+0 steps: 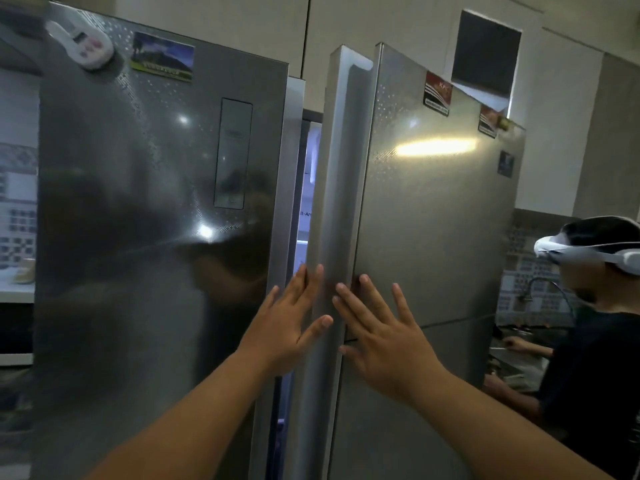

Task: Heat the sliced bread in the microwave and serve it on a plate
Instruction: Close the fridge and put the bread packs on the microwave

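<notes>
Both hands are raised flat against a tall steel side-by-side refrigerator (166, 220); the left hand (287, 323) lies with its fingers (304, 282) spread and straight, their tips at the inner edge of the right door (415, 237), the thumb pointing toward the other hand; the right hand (388, 337) is likewise open, fingers fanned wide, palm on or just off the door's face beside the long vertical handle strip (346, 188); neither hand holds anything. The right door stands slightly ajar; a narrow gap (306, 209) between the two doors shows a lit white interior, too thin a slice to tell what is on the shelves. The sliced bread is not visible anywhere, nor the microwave or the plate (whether the bread is behind the doors cannot be told). The left door carries a scenic picture magnet (162, 57) and a white timer-like gadget (83, 43) near its top, and a dark recessed panel (233, 154) lower down; the right door bears a red and black sticker (438, 93) near its upper edge. At the right edge a second person (595, 341) in a dark shirt, wearing a white headset (588, 252), stands at a bench (512, 362) with a curved tap (543, 285) behind it.
</notes>
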